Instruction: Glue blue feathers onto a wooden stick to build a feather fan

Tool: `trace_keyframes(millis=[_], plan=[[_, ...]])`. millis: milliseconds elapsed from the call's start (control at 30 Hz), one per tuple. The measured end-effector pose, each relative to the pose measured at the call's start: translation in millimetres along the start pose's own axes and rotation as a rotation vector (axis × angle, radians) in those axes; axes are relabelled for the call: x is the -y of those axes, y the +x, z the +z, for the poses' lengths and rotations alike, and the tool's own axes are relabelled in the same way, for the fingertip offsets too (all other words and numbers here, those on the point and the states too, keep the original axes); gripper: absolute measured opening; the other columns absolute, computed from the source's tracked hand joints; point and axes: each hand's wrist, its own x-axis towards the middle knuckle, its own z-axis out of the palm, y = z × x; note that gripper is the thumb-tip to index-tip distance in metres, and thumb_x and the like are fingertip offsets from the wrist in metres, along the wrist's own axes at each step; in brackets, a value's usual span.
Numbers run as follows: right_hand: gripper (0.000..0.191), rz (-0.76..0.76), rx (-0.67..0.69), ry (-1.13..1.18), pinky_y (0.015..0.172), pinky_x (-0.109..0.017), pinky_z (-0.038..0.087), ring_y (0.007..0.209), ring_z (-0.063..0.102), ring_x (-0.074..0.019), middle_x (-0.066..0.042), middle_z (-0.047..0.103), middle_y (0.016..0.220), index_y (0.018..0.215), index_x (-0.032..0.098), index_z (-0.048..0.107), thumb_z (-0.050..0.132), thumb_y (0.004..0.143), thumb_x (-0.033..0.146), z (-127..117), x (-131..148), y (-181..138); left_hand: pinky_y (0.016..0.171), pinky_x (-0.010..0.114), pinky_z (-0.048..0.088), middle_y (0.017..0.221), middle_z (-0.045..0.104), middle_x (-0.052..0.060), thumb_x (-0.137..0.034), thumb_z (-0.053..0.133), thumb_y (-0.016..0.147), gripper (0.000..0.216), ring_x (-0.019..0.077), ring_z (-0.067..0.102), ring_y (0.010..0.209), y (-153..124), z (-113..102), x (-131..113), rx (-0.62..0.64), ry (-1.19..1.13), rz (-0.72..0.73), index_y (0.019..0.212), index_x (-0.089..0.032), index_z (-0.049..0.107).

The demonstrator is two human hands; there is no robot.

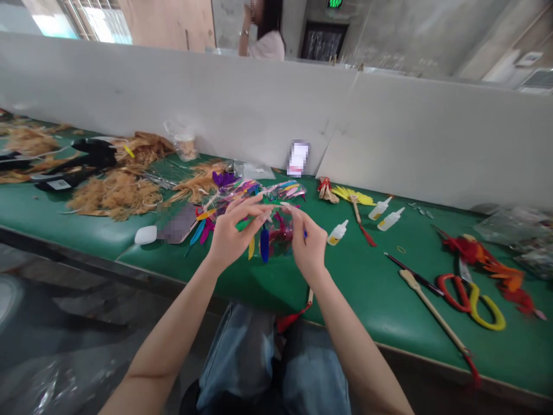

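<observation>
My left hand [235,230] and my right hand [307,242] are raised together over the green table [367,282], fingers pinched on a bunch of coloured feathers [264,239] with blue, yellow and green tips hanging down between them. A clear bag of more coloured feathers [259,190] lies just behind my hands. What my right fingertips grip is partly hidden.
Small white glue bottles [337,232] stand to the right, beside a yellow feather fan [355,197]. Red and yellow scissors [470,297], a wooden stick [432,311] and orange-red feathers [492,265] lie far right. Tan feather piles [114,193] sit left. Another person [263,31] stands behind the white partition.
</observation>
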Motion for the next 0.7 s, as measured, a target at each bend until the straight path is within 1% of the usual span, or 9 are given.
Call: trace_keyframes(millis=[100,167,233,367,467,533,600,700], plan=[[0.031,-0.012,-0.03,0.013,0.086,-0.033,0.054,0.099,0.068,-0.0199,-0.005,0.072,0.105,0.105,0.022,0.069,0.04,0.095,0.028,0.8,7.7,6.0,0.113,0.05,0.02,0.101,0.073,0.002,-0.024,0.058,0.088,0.013,0.0241,0.056,0.119,1.2,3.6,-7.8,-0.106,0.179,0.098,0.078,-0.022,0.065],[0.029,-0.019,-0.013,0.0,0.084,-0.032,0.054,0.097,0.068,-0.0196,-0.004,0.073,0.103,0.104,0.023,0.069,0.042,0.095,0.027,1.3,10.9,10.1,0.115,0.051,0.011,0.098,0.073,0.001,-0.025,0.058,0.088,0.015,0.0236,0.056,0.119,1.5,8.1,-11.0,-0.111,0.241,0.132,0.073,-0.023,0.063],[0.029,-0.01,0.001,-0.019,0.083,-0.031,0.055,0.095,0.069,-0.0195,-0.004,0.073,0.101,0.103,0.023,0.069,0.042,0.094,0.026,1.3,10.7,12.6,0.115,0.051,0.008,0.098,0.073,0.001,-0.024,0.058,0.088,0.016,0.023,0.054,0.121,1.8,11.5,-11.1,-0.122,0.274,0.115,0.072,-0.022,0.061],[0.027,0.015,0.017,-0.038,0.078,-0.031,0.055,0.089,0.07,-0.0192,-0.004,0.074,0.096,0.1,0.022,0.07,0.043,0.094,0.027,-0.7,4.4,13.1,0.115,0.051,0.011,0.102,0.073,0.001,-0.023,0.057,0.089,0.015,0.022,0.049,0.125,3.1,11.7,-5.8,-0.13,0.284,0.092,0.074,-0.022,0.06],[0.028,0.064,0.038,0.008,0.077,-0.032,0.056,0.086,0.071,-0.0193,-0.004,0.075,0.09,0.095,0.022,0.069,0.042,0.095,0.029,-1.0,-0.4,11.9,0.113,0.051,0.017,0.11,0.07,0.002,-0.024,0.056,0.09,0.014,0.0229,0.047,0.127,6.5,9.2,-0.8,-0.126,0.273,0.074,0.077,-0.021,0.062],[0.027,0.109,0.048,0.079,0.078,-0.033,0.056,0.085,0.071,-0.0193,-0.004,0.075,0.087,0.092,0.022,0.068,0.043,0.094,0.031,-0.2,-2.5,10.9,0.11,0.049,0.024,0.107,0.071,0.003,-0.024,0.055,0.09,0.013,0.0223,0.051,0.122,9.6,8.3,0.9,-0.15,0.275,0.083,0.081,-0.022,0.063],[0.027,0.16,0.037,0.167,0.078,-0.033,0.057,0.084,0.071,-0.0191,-0.004,0.075,0.087,0.094,0.022,0.067,0.043,0.095,0.033,0.6,-3.4,9.8,0.105,0.045,0.033,0.103,0.07,0.003,-0.023,0.055,0.09,0.012,0.0211,0.056,0.114,10.7,8.4,-1.1,-0.22,0.301,0.122,0.081,-0.021,0.063],[0.027,0.207,0.044,0.238,0.075,-0.034,0.058,0.079,0.071,-0.0183,-0.005,0.075,0.087,0.104,0.022,0.064,0.041,0.095,0.033,0.7,-2.6,8.3,0.095,0.039,0.041,0.103,0.066,0.006,-0.02,0.059,0.087,0.009,0.0209,0.057,0.106,3.6,10.4,-12.8,-0.395,0.389,0.23,0.078,-0.02,0.06]])
